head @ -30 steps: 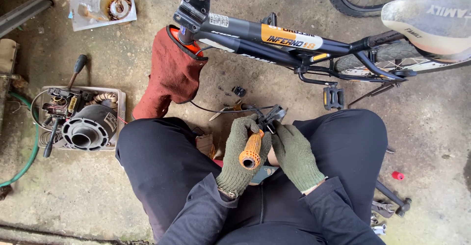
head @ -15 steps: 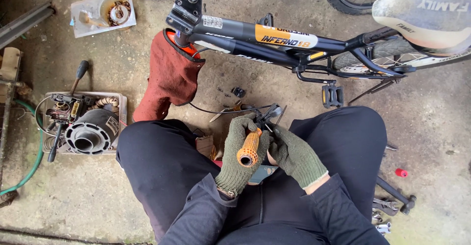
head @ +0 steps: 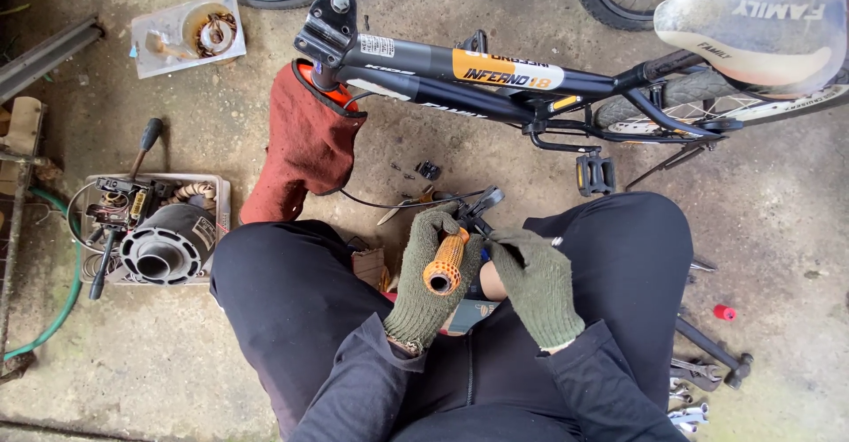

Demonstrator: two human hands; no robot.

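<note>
The left hand [head: 433, 274], in a green knit glove, has its fingers wrapped tight round an orange grip [head: 445, 261] on a handlebar end, the open end of the grip pointing up toward the camera. The right hand [head: 535, 283], gloved the same, has its fingers pinched shut on a small dark brake lever part [head: 478, 207] just beyond the grip, though what exactly the fingertips pinch is too small to tell. To do this well, the left hand should keep the bar steady while the right works in small, firm moves close to the clamp. Both hands sit over the person's lap, between the knees. A thin cable [head: 380, 201] runs off to the left toward a red cloth [head: 305, 146] draped on the bicycle frame [head: 495, 75]. Wrenches [head: 699, 380] lie on the concrete floor by the right knee; a motor [head: 164, 243] sits in a tray toward the floor's left edge.
</note>
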